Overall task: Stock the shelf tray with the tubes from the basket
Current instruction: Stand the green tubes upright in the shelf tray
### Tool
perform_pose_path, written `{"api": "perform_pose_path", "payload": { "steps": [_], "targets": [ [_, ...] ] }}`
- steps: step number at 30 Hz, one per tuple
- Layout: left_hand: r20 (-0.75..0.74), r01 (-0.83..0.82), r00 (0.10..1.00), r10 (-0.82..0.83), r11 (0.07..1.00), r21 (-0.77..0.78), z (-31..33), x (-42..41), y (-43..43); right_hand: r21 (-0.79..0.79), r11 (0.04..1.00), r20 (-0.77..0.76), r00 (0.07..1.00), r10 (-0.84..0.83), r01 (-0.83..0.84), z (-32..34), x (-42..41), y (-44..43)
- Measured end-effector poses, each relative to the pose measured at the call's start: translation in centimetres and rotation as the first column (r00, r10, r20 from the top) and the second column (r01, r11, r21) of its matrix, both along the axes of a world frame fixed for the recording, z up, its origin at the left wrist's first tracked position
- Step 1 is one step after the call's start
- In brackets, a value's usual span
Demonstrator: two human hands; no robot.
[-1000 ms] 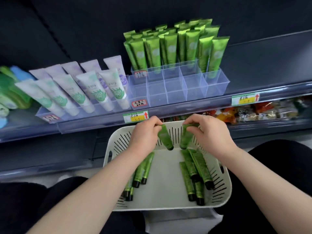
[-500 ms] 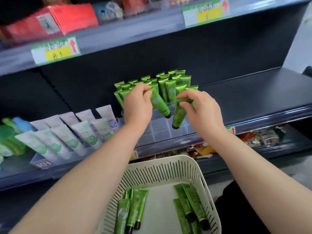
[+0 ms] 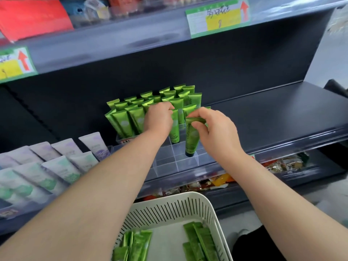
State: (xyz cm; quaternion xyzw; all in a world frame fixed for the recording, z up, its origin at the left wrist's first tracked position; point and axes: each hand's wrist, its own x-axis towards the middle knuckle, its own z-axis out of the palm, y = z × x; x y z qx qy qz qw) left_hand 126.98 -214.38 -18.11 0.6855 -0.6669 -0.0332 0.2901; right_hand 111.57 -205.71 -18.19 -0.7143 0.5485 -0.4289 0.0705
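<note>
A clear compartment tray point(image 3: 169, 167) stands on the dark shelf, its back rows filled with upright green tubes point(image 3: 124, 123). My left hand point(image 3: 159, 119) grips a green tube point(image 3: 175, 131) by its top, cap down, standing in a tray cell. Just to its right, my right hand point(image 3: 212, 129) pinches the flat end of another green tube point(image 3: 191, 140), whose black cap sits at the mouth of a front cell. The white slotted basket point(image 3: 177, 206) lies below with several green tubes point(image 3: 199, 242) inside.
White and lilac tubes point(image 3: 56, 166) fill a tray to the left. The shelf surface point(image 3: 273, 117) to the right of the tray is bare. An upper shelf edge carries price labels point(image 3: 218, 17). Snack packets point(image 3: 282, 163) lie on the shelf below.
Both hands lifted a tube each out of the basket and carried them up to the tray. The tubes have dropped from above the tray into its cells.
</note>
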Motion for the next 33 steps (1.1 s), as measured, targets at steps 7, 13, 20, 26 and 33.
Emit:
{"api": "perform_pose_path", "payload": {
  "steps": [7,13,20,26,33],
  "targets": [
    [0.026,0.029,0.999,-0.028,0.998,-0.063,-0.2,1.1,1.4,-0.065,0.998,-0.024,1.0,-0.003,0.002,0.6,1.3,-1.6],
    [-0.022,0.022,0.999,-0.025,0.992,-0.122,-0.9,2.9,4.8,-0.061,0.998,-0.051,0.999,-0.016,0.013,1.2,3.4,-3.5],
    [0.026,0.087,0.996,-0.086,0.994,-0.061,-2.5,4.5,7.6,-0.059,0.997,-0.115,0.992,-0.049,0.043,1.5,4.6,-5.1],
    [0.011,0.114,0.993,-0.114,0.992,-0.054,-2.5,5.1,7.6,-0.008,0.999,-0.172,0.984,-0.052,0.052,0.9,5.2,-5.6],
    [0.054,0.122,0.991,-0.121,0.992,-0.015,-3.1,5.0,7.7,0.098,0.993,-0.233,0.972,-0.034,0.058,-1.3,5.3,-6.4]
  ]
}}
